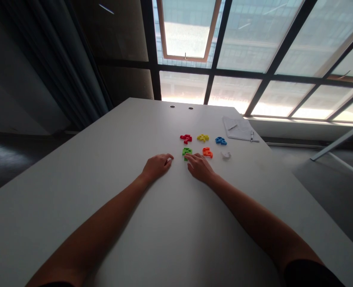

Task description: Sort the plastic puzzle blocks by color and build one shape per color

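My right hand (201, 167) reaches over the table with its fingers stretched out, their tips touching the near side of the green plastic pieces (187, 151). To the left, my left hand (157, 165) lies on the tabletop, fingers loosely bent and nothing visible in them. Just beyond the right hand's knuckles are orange plastic pieces (207, 152). A whitish, translucent piece or pieces (226, 155) lie farther right. Behind these, in a row, are red pieces (186, 138), yellow pieces (203, 138) and blue pieces (221, 140). Their exact shapes are too small to make out.
Everything rests on a large white table (113, 147). Papers (239, 128) with a pen (232, 127) and another pen-like item (252, 136) lie at the right edge. Two round cable holes are near the far edge. Windows stand behind, a dark curtain (83, 71) at left.
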`<state>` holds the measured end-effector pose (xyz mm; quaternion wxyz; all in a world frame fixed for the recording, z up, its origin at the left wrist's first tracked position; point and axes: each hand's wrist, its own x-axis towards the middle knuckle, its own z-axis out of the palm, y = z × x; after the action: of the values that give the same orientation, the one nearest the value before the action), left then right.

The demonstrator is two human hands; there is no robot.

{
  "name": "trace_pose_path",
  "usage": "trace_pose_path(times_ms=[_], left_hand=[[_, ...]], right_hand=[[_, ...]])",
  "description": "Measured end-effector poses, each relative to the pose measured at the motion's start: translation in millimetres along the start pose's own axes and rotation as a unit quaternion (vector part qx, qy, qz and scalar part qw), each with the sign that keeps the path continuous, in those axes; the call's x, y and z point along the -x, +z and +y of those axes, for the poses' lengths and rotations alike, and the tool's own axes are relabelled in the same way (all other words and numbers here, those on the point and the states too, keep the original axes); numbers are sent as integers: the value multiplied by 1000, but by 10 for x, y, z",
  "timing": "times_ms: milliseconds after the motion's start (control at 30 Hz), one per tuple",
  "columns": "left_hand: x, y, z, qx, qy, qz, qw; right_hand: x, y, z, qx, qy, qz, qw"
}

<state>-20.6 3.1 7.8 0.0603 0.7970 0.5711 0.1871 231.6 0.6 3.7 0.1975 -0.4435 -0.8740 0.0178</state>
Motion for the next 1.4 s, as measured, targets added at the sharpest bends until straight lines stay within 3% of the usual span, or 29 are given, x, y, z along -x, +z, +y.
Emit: trace_pose_path(times_ms=[300,500,733,900,1167,1400], left_hand=[[-8,26,-19,-9,5,3,1000],[7,14,-7,-10,13,12,1000],[-81,116,160,39,89,31,995],[-192,197,262,41,63,2,997],[-422,223,364,47,53,10,997],[-458,259,387,58,40,24,997]], right_hand=[[27,61,-42,-3,-12,23,1000],[-23,74,5,10,53,51,997],[-65,160,41,31,91,19,995],[-68,192,73,12,93,23,995],[-68,198,86,-2,104,20,994],[-68,191,81,-5,107,22,994]])
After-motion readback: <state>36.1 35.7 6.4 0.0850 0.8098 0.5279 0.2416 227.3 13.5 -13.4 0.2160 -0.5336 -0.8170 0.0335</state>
